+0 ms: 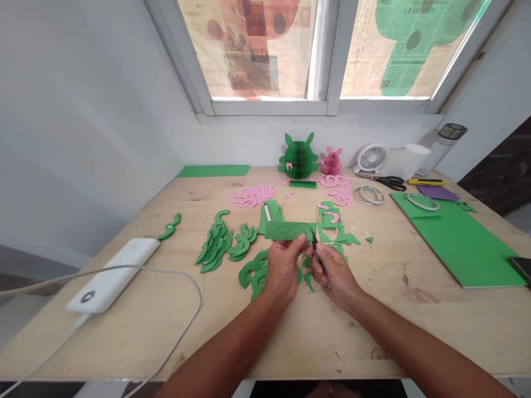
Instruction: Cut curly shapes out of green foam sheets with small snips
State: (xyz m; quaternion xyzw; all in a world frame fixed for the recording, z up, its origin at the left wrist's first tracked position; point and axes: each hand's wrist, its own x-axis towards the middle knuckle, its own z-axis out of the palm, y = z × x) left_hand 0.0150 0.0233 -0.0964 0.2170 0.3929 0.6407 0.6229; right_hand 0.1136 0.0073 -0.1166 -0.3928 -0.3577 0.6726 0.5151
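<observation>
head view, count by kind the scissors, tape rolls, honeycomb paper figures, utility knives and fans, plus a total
Scissors: 2 (one in the right hand)
Tape rolls: 3
Honeycomb paper figures: 2
Utility knife: 1
Fan: 1
Total: 9

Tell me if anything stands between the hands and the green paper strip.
Nothing visible does: the left hand grips the green paper strip, and the scissors in the right hand meet its right end. Green scraps lie on the table beyond.
</observation>
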